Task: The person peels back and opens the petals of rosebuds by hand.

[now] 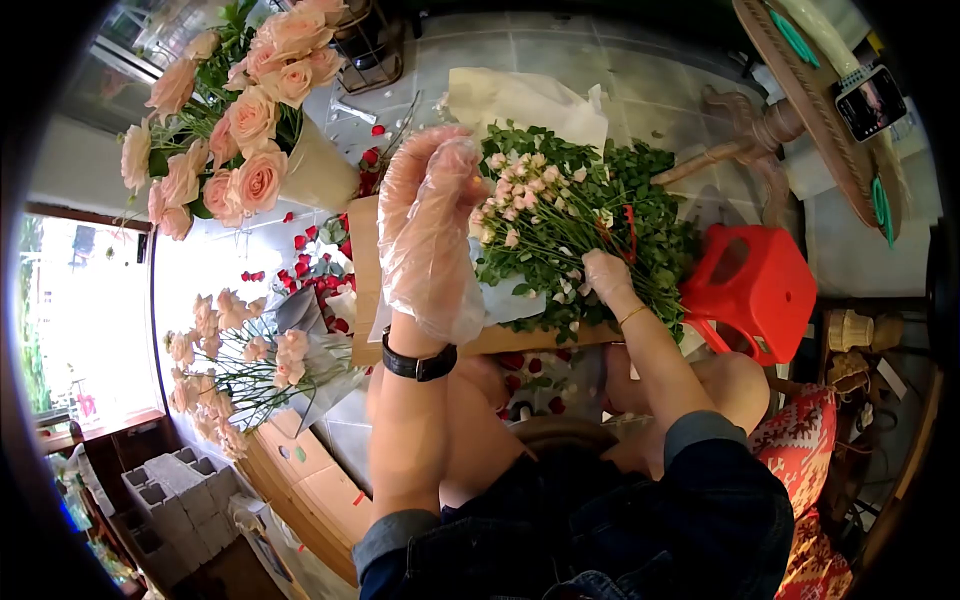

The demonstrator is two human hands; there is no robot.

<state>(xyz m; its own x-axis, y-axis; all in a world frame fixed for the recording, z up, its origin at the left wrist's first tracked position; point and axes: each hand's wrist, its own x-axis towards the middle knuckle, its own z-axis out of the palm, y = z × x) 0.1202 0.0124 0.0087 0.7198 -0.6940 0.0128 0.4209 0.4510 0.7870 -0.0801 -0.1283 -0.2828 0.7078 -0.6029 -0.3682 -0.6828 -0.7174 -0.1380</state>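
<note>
My left hand [430,200], in a clear plastic glove, is raised beside the flowers with its fingers curled; anything inside them is too small to make out. Lower and to the right, my right hand [608,278], also gloved, closes on the green stems of the rose bunch. Small pale pink roses [525,185] lie at the left end of these stems. Dark green leaves [650,170] spread around and under the bunch. A brown cardboard piece [365,270] and light paper lie beneath.
Peach roses [255,120] stand in a white bucket [322,175] at upper left, with more peach roses [290,350] below. Red petals [325,285] litter the floor. A red stool [765,290] is at right, near a wooden table [820,110] holding a phone [871,103].
</note>
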